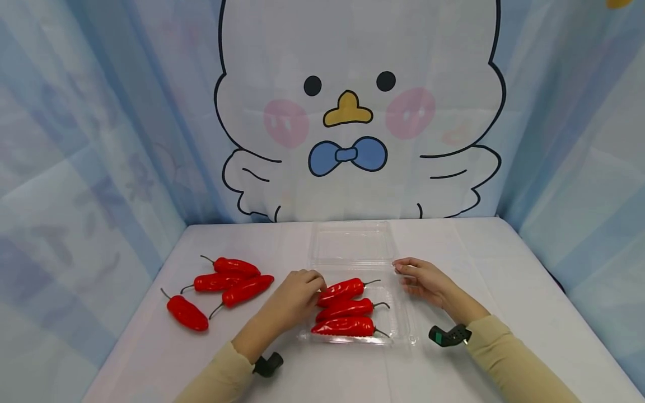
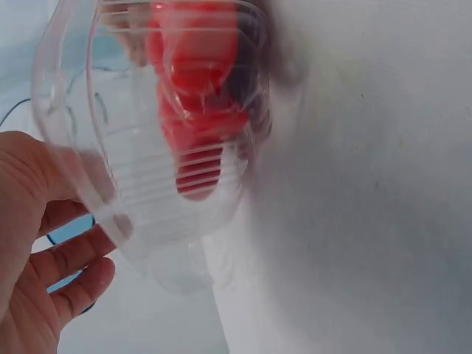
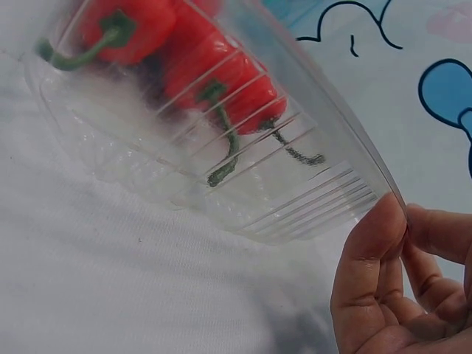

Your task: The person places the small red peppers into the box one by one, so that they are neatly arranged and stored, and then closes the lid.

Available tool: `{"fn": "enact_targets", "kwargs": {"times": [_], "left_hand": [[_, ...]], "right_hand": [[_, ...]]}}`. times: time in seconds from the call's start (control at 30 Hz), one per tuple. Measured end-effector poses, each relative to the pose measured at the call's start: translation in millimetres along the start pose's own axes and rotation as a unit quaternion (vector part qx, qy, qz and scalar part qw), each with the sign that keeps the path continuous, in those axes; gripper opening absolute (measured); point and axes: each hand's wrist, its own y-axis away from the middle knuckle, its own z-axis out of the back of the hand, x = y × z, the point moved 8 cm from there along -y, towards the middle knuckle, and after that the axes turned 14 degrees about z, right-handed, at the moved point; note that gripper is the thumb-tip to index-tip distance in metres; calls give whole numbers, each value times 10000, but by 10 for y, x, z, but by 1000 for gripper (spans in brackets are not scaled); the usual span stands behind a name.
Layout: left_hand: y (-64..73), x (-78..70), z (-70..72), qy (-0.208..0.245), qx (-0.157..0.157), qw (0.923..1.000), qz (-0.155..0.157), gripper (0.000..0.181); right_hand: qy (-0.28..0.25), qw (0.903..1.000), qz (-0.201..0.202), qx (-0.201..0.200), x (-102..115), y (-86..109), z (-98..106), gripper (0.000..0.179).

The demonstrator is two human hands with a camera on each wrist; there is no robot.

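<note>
Two hands work at a clear clamshell box on a white table, in front of a backdrop printed with a cartoon chick. The box lies open at the table's middle, its lid folded flat toward the backdrop. Three red peppers lie side by side in the tray, stems pointing right. Four more peppers lie loose on the table to the left of the box, well apart from it. The left hand rests at the tray's left edge, fingers curled and close together, touching the tip of the rearmost boxed pepper. The right hand is at the tray's far right corner; the right wrist view shows thumb and fingers pinching the clear rim.
</note>
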Motion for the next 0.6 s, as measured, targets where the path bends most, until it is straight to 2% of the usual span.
{"fn": "enact_targets", "kwargs": {"times": [0.17, 0.3, 0.43, 0.6], "left_hand": [[47, 148, 114, -53, -485, 9980, 396, 18], [108, 298, 225, -105, -793, 9928, 889, 20], [184, 482, 295, -78, -870, 9858, 1435, 22], [312, 749, 323, -127, -866, 9778, 1905, 28]], "right_hand": [[8, 10000, 29, -29, -2, 3, 20, 32], [28, 10000, 50, -26, -2, 5, 23, 32], [-1, 10000, 26, -43, -11, 15, 30, 33], [-18, 10000, 31, -54, -7, 19, 29, 33]]}}
